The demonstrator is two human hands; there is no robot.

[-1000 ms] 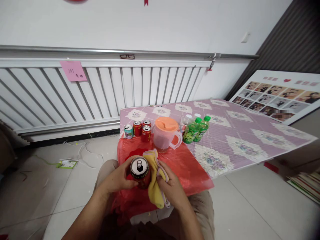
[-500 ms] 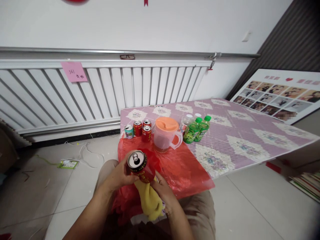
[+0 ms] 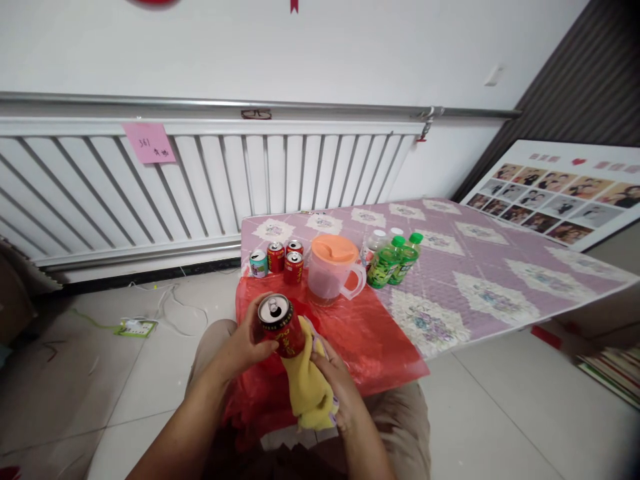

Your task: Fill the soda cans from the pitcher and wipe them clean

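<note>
My left hand is wrapped round a red drink can, tilted with its opened top facing me. A yellow cloth with a purple-patterned edge is gripped in my right hand; it presses against the can's lower right side and hangs down. Both hands are above a red plastic sheet that drapes over my lap and the near table edge. Behind the can stand several more cans: a teal one and red ones. Beside them is a clear pitcher with an orange lid.
Green-capped bottles and white-capped bottles stand right of the pitcher. The table wears a purple floral cover. A white radiator runs along the wall behind. A power strip with cables lies on the floor at left.
The can has turned a little more upright. My right hand and the cloth have shifted up and to the right, from under the can to its right side.
</note>
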